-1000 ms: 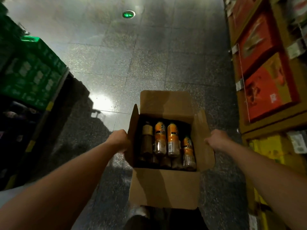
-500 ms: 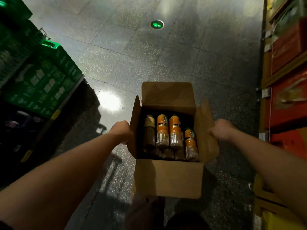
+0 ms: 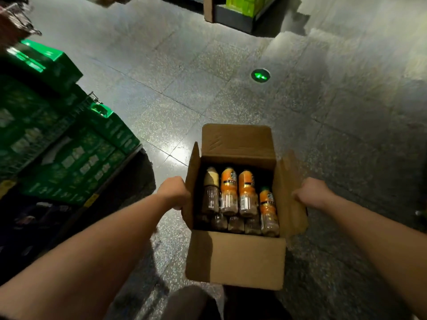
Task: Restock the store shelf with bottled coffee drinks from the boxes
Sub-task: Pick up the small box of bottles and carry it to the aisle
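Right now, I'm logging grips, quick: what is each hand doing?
Left hand: closed, gripping the left side of the box.
Right hand: closed, gripping the box's right flap.

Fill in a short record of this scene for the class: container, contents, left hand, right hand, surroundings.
container: cardboard box, flaps open, held between both hands
contents: bottles with orange labels, one beige-topped bottle; a dim lower row in front of them
left hand: grips the box's left flap
right hand: grips the right flap
surroundings: tiled floor, green cartons stacked at left, green arrow marker set in the floor
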### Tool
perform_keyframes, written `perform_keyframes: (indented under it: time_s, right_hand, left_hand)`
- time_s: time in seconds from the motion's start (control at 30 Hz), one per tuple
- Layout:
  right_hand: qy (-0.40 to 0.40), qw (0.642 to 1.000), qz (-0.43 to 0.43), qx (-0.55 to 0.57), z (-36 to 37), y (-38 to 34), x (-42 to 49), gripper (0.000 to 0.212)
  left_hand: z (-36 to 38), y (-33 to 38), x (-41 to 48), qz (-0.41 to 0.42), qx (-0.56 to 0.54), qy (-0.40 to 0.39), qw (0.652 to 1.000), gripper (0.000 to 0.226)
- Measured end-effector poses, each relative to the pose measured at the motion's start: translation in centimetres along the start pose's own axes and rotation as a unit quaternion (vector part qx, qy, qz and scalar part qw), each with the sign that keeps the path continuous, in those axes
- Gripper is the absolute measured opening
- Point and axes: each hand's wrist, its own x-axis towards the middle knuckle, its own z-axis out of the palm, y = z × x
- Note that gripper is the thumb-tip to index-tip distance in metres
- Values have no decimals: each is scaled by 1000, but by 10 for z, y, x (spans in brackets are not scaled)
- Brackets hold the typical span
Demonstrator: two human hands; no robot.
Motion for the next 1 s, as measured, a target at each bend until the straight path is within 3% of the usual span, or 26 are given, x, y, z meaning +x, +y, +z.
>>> perform_keyframes:
  time_s: [0.1,0.3,0.57,0.8,1.0]
  right_hand:
    - [0,999,-31,-21,-39,-44,48,32]
    - [5,999,-42,-3,-117,-144,144,12]
    - [7,998,-63,-21,-194,-290,260,14]
    - [-18,979,-152,-134,-259,-436,380,17]
    - [-46,964,-219,-145,-315,-584,478,25]
  left_hand:
    - [-38,9,39,-22,-24,2,999,11]
    - [-126,18,133,-32,-67,27,997,9]
    - [-250,7,260,-48,-78,32,995,15]
    - [-360,-3,366,-124,-127,54,983,14]
    - [-440,-14,445,-214,-183,77,956,14]
